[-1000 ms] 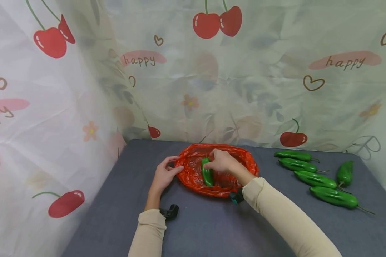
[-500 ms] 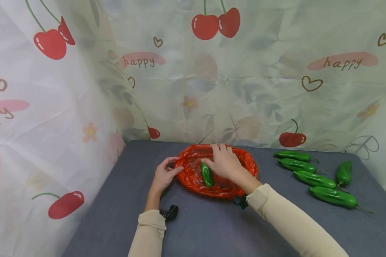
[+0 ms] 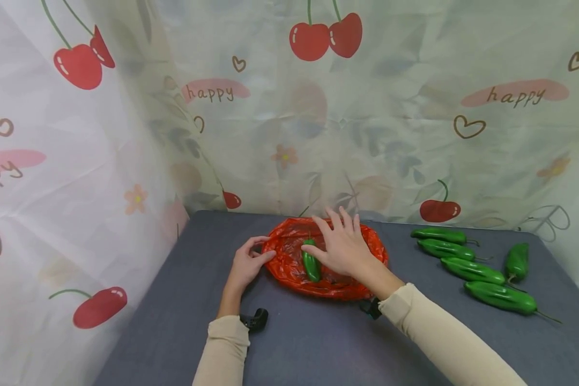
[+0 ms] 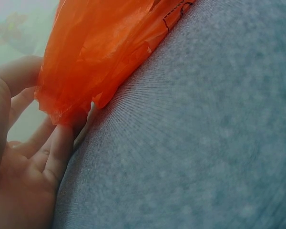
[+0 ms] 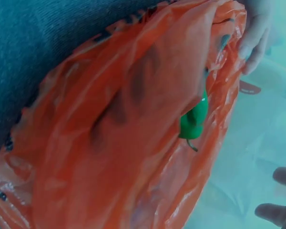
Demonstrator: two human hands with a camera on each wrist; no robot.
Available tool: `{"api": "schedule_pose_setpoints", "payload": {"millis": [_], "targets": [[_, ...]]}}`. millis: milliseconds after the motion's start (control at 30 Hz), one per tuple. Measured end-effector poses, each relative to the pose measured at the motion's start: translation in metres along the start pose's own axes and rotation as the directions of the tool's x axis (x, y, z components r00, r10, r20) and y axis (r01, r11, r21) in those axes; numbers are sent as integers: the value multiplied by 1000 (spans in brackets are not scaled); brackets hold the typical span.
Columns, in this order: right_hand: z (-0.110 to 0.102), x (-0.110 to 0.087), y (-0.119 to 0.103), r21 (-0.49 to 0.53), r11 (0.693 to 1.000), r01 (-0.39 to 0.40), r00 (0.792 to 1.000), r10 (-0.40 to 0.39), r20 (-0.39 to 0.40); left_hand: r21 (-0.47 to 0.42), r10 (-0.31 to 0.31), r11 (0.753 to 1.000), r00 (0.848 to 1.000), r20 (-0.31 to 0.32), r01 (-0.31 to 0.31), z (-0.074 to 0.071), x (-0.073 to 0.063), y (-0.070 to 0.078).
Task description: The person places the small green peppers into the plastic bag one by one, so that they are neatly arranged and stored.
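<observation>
A red plastic bag (image 3: 335,292) lies with its mouth spread wide on the table. Inside it rests one green pepper (image 3: 311,267), its stem toward the back. My left hand (image 3: 245,264) holds the bag's left edge between thumb and fingers; in the left wrist view the thin orange-red plastic (image 4: 95,52) passes between them. Over the bag's right half hovers my right hand (image 3: 344,251), fingers straight and spread, gripping nothing, with the thumb overlapping the pepper in the head view. From the right wrist, the pepper (image 5: 195,119) shows partly behind the bag's near wall (image 5: 81,152).
Several green peppers (image 3: 473,269) lie to the right of the bag, most in a slanting row, with one pepper (image 3: 517,261) apart at their right. The dark grey table (image 3: 299,343) backs onto a cherry-printed curtain (image 3: 280,118).
My right hand has let go of the pepper in the bag, opened its fingers and drawn back to the right. My left hand stays at the bag's edge.
</observation>
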State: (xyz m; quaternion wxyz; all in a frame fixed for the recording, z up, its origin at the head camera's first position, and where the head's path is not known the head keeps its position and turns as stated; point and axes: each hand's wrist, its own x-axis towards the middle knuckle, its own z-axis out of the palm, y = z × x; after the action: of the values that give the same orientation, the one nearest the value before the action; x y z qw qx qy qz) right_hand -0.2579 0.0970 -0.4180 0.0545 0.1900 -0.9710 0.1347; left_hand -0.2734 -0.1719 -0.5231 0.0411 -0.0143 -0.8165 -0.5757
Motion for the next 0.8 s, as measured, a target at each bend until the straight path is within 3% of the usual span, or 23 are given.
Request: {"api": "schedule_pose_setpoints", "payload": {"millis": [800], "targets": [[-7, -20, 42, -64, 996, -54, 998, 52, -29, -2, -10, 1000, 1000, -2, 10, 0, 1, 0]]}}
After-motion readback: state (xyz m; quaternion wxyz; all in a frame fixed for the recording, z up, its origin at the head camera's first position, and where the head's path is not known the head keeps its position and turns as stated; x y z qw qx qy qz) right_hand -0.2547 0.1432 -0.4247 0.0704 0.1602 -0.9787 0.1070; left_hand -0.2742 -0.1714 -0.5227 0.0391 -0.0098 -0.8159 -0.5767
